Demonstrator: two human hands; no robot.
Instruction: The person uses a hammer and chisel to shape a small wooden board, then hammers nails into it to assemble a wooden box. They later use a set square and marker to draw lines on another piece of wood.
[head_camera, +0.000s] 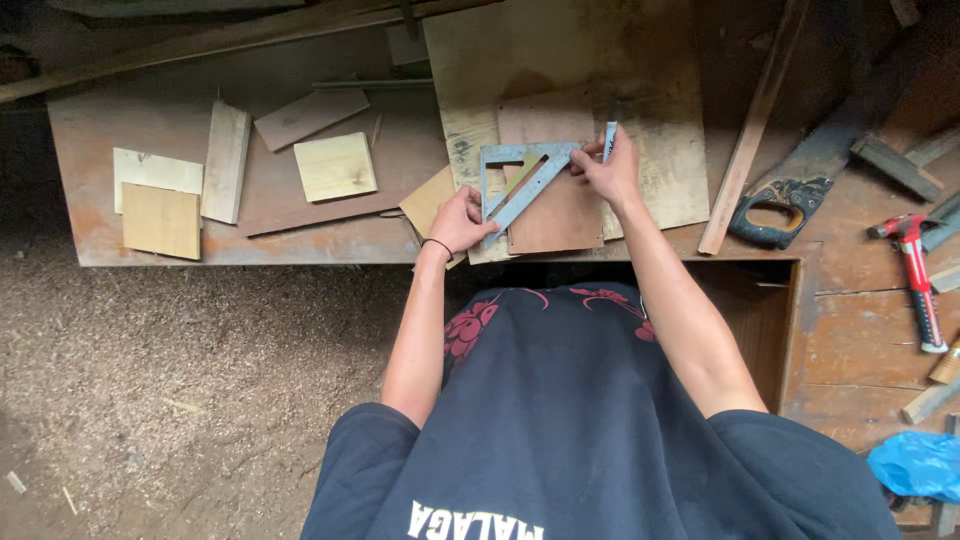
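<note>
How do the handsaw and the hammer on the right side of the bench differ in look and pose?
The handsaw has a dark handle with a blue-green edge; the hammer has a red and black grip. The handsaw lies on a slant, handle nearest the person; the hammer lies nearly straight up the picture, head at the far end. The handsaw is the longer of the two. Both lie flat on the bench, clear of both hands.

Down below, the floor (170, 390) is thick with sawdust and wood chips, brown and soft-looking. Above it runs a worn, stained wooden surface (330, 235) in flat, even light. Long timber battens (200, 42) lean across the dim top edge.
</note>
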